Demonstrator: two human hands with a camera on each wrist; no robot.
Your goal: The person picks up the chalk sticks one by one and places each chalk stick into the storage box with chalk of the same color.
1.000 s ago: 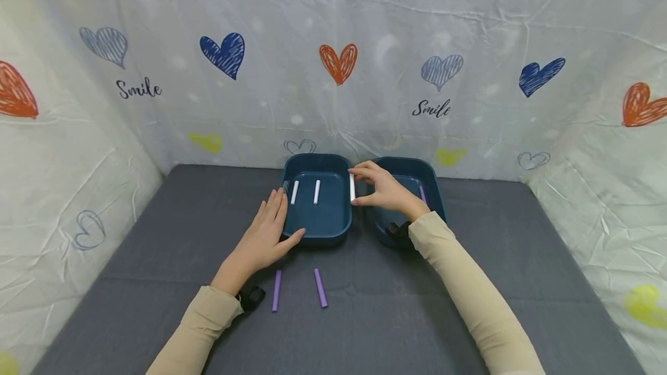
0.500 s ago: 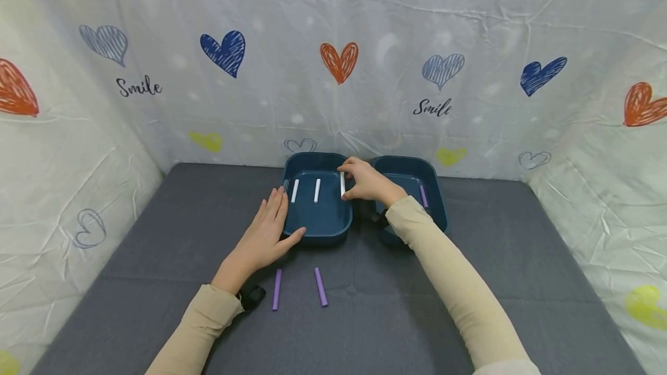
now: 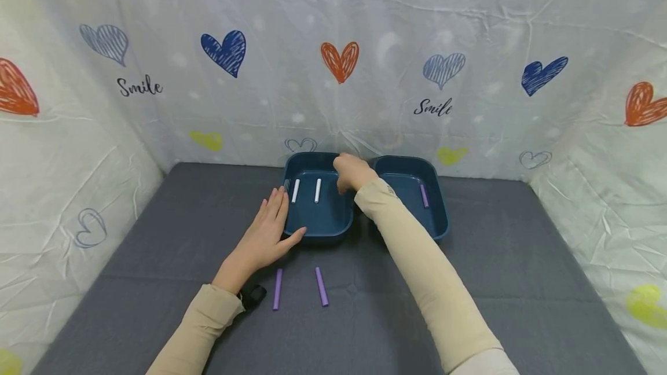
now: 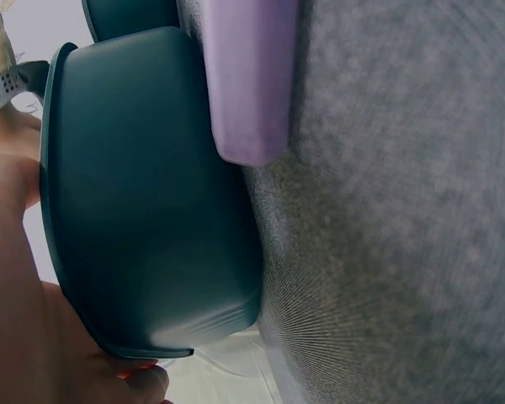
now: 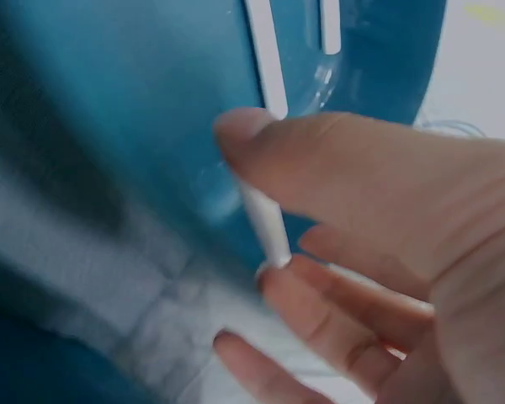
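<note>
In the head view my right hand (image 3: 355, 171) is over the right side of the left blue tray (image 3: 323, 217). The right wrist view has its thumb and fingertips pinching a white chalk stick (image 5: 268, 225), which the hand hides in the head view. Two other white chalks, the left one (image 3: 295, 191) and the middle one (image 3: 318, 191), lie side by side inside this tray. Along the tray's left rim rests my left hand (image 3: 263, 236), fingers straight and thumb spread by the near corner. Two purple chalks, one left (image 3: 278, 289) and one right (image 3: 321, 287), lie on the table before the tray.
A second blue tray (image 3: 440, 213) stands to the right, partly behind my right sleeve, with a purple chalk (image 3: 424, 196) inside. Dark grey cloth (image 3: 208, 213) covers the table. A pale curtain (image 3: 385, 114) with printed hearts hangs behind.
My right hand has moved left from the tray's right rim to inside it, carrying the white chalk. The left hand stays where it was.
</note>
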